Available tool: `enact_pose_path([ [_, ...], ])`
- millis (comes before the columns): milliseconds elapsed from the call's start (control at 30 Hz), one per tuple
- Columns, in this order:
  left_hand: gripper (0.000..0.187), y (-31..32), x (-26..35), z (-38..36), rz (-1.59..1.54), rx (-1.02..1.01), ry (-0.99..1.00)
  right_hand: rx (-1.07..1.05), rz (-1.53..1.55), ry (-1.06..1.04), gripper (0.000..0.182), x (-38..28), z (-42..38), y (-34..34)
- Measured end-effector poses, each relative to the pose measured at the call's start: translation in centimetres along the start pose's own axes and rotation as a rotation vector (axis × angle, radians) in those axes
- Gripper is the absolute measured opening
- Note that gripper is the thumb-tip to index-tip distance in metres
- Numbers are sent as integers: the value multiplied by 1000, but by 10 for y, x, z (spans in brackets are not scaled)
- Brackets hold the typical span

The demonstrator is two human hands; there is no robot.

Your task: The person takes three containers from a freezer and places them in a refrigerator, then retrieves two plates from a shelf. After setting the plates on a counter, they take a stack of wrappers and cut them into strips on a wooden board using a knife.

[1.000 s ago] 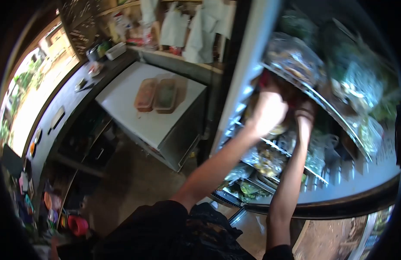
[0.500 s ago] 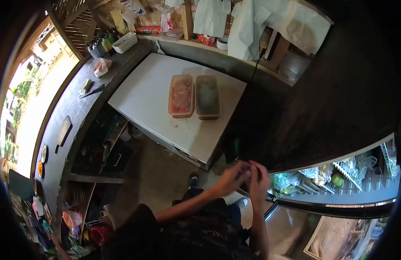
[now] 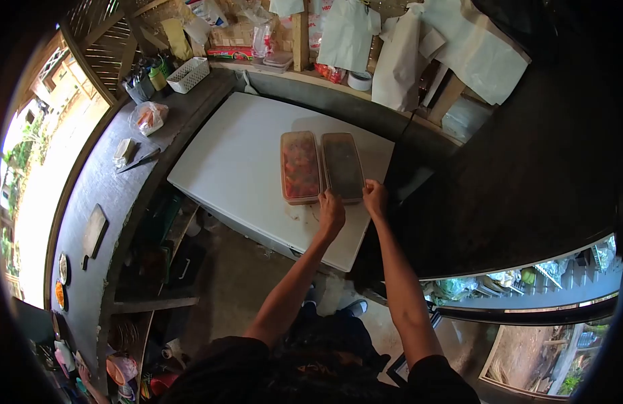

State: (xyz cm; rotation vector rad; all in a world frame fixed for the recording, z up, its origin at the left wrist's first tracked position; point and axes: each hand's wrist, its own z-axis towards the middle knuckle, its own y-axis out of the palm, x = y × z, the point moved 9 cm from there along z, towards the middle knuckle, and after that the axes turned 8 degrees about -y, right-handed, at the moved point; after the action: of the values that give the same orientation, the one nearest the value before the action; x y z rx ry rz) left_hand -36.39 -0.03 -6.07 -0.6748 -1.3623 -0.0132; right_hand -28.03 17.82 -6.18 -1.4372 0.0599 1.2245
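Two rectangular plastic containers with clear lids sit side by side on the white chest freezer (image 3: 224, 155). The left container (image 3: 301, 165) shows red and orange pieces through its lid. Dark contents fill the right container (image 3: 343, 161), though its lid is cloudy. My left hand (image 3: 331, 212) has its fingers closed at this container's near left corner, close to the gap between the two. At its near right corner, my right hand (image 3: 374, 198) pinches the edge. Both containers rest flat on the freezer top.
Along the left counter lie a cleaver (image 3: 94, 232), a knife (image 3: 140, 160), a bagged item (image 3: 150, 118) and a white basket (image 3: 188, 75). Bagged produce (image 3: 459, 288) fills lit shelves at lower right. Another person's hand (image 3: 86, 377) shows at lower left.
Both my hands have moved forward from near my body, where they were together, to the near corners of the right container. The view has shifted slightly.
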Motion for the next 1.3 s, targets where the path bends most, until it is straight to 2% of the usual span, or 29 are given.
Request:
enact_pose_path([
  [100,28,3,5,-8,-2,-34,2,18,-15,-42,26,18,-8,-7],
  [200,26,-3,13,-34,78,-103,90,65,69,-60,26,30,-25,-24],
  [267,33,-7,-9,-39,-59,-18,36,-101,196,11,26,26,-47,-36],
  [300,33,-12,-8,-43,-66,-29,42,-89,187,16,26,32,-63,-42],
  [367,32,-23,-29,-49,-103,-138,-206,-156,339,56,29,46,-92,-36],
  [467,34,-36,-22,-39,-50,-18,13,-203,348,118,32,45,-103,-35],
  [533,34,-17,-28,-23,-97,-15,48,-179,420,145,34,36,-96,-34],
  [600,36,-1,-42,-12,-140,-8,90,-234,540,280,38,42,-94,-14],
  [667,36,4,-51,-5,167,59,140,-203,475,243,38,39,-95,-12],
  [700,36,2,-48,-4,166,54,151,-182,399,209,39,39,-95,-14],
  [733,35,6,-55,-3,125,-54,57,-171,399,214,39,42,-98,-14],
  [767,35,10,-64,-9,88,-169,-40,-109,388,110,40,38,-102,-22],
  [833,32,19,-90,-21,-38,-237,-35,21,335,-68,38,38,-118,-39],
  [867,31,21,-94,-33,-214,-334,-123,-91,245,-37,35,29,-128,-55],
  [900,34,0,-44,-56,-59,-308,-126,-14,257,-41,32,23,-143,-75],
  [933,35,-1,-35,-71,-32,-366,-142,149,161,-115,32,26,-165,-91],
  [967,35,-21,26,-99,-48,-391,-180,142,177,1,34,23,-185,-113],
  [1000,35,-26,54,-121,-10,-431,-192,189,150,44,34,19,-206,-143],
  [1067,34,-22,85,-158,41,-504,-186,95,327,231,36,19,-241,-175],
  [1167,34,-22,114,-209,-104,-503,-136,89,559,380,33,24,-300,-225],
  [1233,33,-6,117,-243,-163,-700,-201,132,603,383,34,18,-329,-258],
  [1300,34,1,117,-268,-203,-745,-193,216,595,329,34,0,-346,-296],
])
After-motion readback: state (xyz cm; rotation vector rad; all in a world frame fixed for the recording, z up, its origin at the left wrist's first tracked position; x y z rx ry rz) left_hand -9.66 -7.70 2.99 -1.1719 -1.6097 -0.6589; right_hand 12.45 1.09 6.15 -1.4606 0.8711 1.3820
